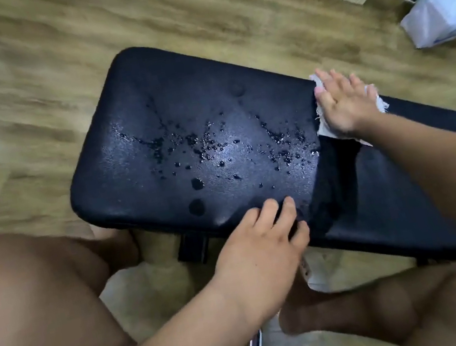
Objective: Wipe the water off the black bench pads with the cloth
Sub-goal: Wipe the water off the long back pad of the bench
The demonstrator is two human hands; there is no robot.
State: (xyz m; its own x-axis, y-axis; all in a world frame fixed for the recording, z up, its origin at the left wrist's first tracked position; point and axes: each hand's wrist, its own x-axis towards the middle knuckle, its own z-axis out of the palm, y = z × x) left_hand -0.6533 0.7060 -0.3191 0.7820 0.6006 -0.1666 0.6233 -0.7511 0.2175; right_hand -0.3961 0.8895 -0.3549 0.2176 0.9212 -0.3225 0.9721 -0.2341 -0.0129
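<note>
Pressing cloth (324,126) flat under R hand (341,104), fingers straight, spread, for max contact on sweep. Bracing seat pad (146,95) w/ L hand (264,245), fingers laid loose on near edge. Leaves water drops (216,150) btwn hands, unwiped.

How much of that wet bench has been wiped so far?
Done: the long pad shows no drops, as far as shadow allows. In hand: the right hand presses the white cloth at the gap between pads; the left hand rests on the near edge of the wide pad. Left: water drops cover that pad.
</note>
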